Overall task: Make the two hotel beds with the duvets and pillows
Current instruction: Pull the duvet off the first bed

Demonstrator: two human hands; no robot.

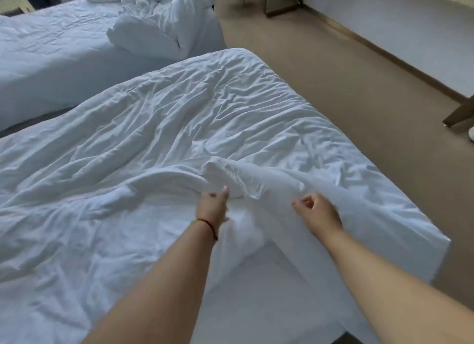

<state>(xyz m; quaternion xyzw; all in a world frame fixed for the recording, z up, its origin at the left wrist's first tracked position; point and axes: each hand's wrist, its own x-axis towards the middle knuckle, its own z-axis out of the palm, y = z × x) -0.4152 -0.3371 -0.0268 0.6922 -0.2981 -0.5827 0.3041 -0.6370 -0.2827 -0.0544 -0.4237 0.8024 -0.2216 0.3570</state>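
The person stands at a corner of the near bed (pixel 269 292), where the bare mattress sheet shows. A white duvet (pixel 166 128) lies spread over this bed, full of creases. Its near edge is folded back on itself in a thick roll, just in front of the hands.

The left hand (pixel 213 206) has its fingers (pixel 225 191) tucked into the fold and holds the duvet there. The right hand (pixel 318 214) rests on the top of the turned-back flap; its fingers curl loosely, and it is hard to tell if they pinch the cloth or only lie on it.

The step now seems to be to fix this folded edge. To do it well, both hands should take the edge at two spots well apart, lift it a little, and pull it flat and straight along the bed. Then the creases can be smoothed out by hand toward the far side. The flap that hangs over the right side of the bed should hang even, not bunched.

The far bed (pixel 38 61) is not made yet. A second duvet (pixel 164 7) sits there in a crumpled heap, with a pillow (pixel 143 38) lying just in front of it. That bed looks like the job left to do.

The tan floor (pixel 333 87) runs beside the beds. Dark furniture legs (pixel 459 113) stand near the wall, well apart from the bed. Nothing blocks the hands, but the thick roll of cloth could trap lumps if it is pressed flat too soon.
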